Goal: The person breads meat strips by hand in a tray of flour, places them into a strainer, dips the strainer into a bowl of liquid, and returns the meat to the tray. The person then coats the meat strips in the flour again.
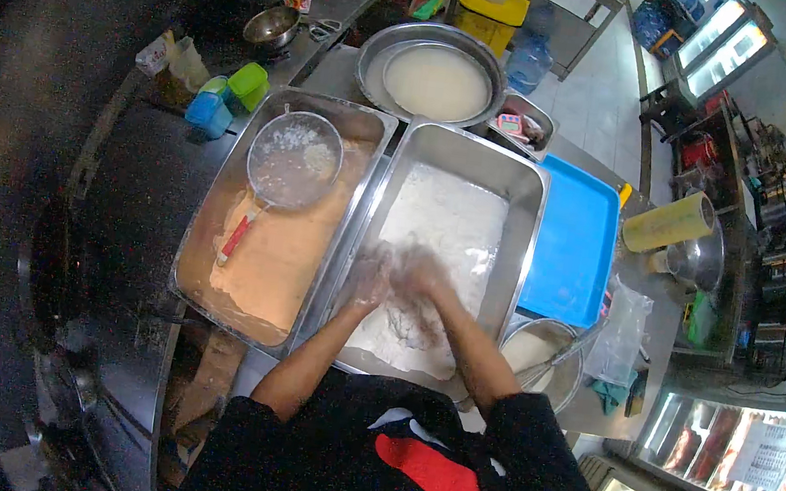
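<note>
My left hand (369,278) and my right hand (422,275) are close together over white flour (451,209) in a deep steel pan (531,225). Both look dusted with flour. Motion smears the fingers, the right hand's most, so I cannot make out whether anything is in them. Just below the hands the flour is heaped and clumpy. Left of this pan stands a second steel pan (195,243) of orange-tan powder (279,276). A round mesh strainer (294,161) with a red handle (236,238) lies across that powder, white bits in its mesh.
Behind the pans is a wide steel bowl (367,74) of cloudy pale liquid. A blue tray (570,243) lies to the right, with a pot of pale batter (529,349) and a whisk (550,363) nearer me. Green (249,85) and blue containers (209,113) stand at the left.
</note>
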Available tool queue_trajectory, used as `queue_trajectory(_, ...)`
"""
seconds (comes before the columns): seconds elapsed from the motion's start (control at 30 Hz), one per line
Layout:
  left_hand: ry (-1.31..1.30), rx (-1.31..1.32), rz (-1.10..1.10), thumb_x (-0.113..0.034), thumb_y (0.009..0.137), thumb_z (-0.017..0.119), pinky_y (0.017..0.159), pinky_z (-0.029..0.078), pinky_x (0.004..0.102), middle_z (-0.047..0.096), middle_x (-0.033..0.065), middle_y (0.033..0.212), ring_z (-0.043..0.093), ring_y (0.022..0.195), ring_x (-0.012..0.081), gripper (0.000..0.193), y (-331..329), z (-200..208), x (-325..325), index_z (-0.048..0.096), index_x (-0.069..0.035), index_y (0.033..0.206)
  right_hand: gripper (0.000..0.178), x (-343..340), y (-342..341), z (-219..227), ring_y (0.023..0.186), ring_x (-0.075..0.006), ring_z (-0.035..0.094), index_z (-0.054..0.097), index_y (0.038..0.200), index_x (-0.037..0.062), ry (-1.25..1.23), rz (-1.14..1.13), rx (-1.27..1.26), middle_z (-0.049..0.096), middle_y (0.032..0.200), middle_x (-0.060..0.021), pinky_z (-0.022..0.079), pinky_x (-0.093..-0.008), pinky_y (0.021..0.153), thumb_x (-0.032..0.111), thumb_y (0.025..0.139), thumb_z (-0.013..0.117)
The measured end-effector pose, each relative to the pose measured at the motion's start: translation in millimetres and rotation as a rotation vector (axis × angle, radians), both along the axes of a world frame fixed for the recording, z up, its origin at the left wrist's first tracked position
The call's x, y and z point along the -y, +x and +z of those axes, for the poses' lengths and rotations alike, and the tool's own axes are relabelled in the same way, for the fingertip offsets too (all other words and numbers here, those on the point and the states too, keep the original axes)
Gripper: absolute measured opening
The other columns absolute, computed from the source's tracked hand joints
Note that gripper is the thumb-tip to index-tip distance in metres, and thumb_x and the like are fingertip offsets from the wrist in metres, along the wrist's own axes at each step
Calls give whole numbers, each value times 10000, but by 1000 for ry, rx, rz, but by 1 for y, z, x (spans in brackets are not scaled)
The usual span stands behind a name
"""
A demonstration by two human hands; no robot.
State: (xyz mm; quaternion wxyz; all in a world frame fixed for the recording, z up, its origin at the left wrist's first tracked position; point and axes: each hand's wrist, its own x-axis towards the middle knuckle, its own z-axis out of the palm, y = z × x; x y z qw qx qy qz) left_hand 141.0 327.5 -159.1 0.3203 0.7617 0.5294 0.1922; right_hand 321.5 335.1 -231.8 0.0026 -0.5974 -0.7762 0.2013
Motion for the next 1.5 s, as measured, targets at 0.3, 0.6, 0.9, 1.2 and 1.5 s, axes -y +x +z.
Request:
queue_trajectory(0.3, 134, -199, -46, -394, 955, 324, 1055, 322, 439, 471, 280, 1297, 444, 1219, 391, 538, 19, -29, -59, 509, 8, 1262, 416, 6, 48, 88, 985, -318, 629, 580, 1212, 66, -182, -159, 50, 639, 1119, -143, 505, -423, 819, 355, 928, 485)
queue_trajectory(0.6, -303, -470, -485, -485, 941, 305, 1020, 334, 468, 439, 267, 1331, 429, 1238, 371, 563, -11, 31, 33, 543, -53, 1212, 601, 103, -26, 126, 1180, -341, 511, 511, 1245, -29, -362, -415, -176, 526, 1261, -240, 382, -402, 1017, 469, 942, 365)
queue_trajectory(0.9, -657, 163, -154, -532, 951, 251, 1064, 296, 433, 430, 277, 1341, 419, 1264, 360, 639, -19, 12, 60, 427, -46, 1325, 844, 149, -1, 89, 1378, -331, 240, 306, 1414, -8, -581, -1177, -1000, 308, 1455, -234, 173, -408, 1132, 662, 901, 319)
queue_trajectory(1.2, -686, -270, -147, -550, 961, 224, 1092, 272, 413, 421, 280, 1353, 408, 1286, 345, 676, -55, 16, 89, 361, -53, 1399, 607, 201, -49, 69, 883, -258, 604, 655, 915, 5, -544, -622, -232, 651, 896, -214, 448, -459, 803, 523, 936, 340)
queue_trajectory(1.5, -935, 887, 220, -516, 972, 251, 1089, 272, 421, 409, 264, 1372, 386, 1304, 325, 619, -36, -10, 93, 387, -84, 1395, 815, 168, -43, 121, 1026, -258, 556, 479, 1288, -32, -475, -1516, -1329, 603, 1097, -163, 395, -404, 948, 665, 905, 301)
